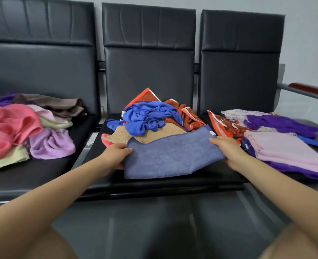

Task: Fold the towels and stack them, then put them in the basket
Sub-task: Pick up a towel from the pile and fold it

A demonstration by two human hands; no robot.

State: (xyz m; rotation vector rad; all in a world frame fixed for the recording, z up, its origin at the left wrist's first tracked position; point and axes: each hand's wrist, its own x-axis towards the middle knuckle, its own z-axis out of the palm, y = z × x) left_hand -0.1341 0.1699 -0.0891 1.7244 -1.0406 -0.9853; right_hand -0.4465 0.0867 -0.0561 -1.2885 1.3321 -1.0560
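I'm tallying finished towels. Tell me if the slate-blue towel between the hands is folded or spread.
Partly folded: the slate-blue towel is doubled over, its top edge uneven, with the left hand and right hand gripping its ends.

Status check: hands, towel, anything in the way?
Left hand and right hand grip the blue-grey towel at its ends. Unfolded pile close behind. No basket in view.
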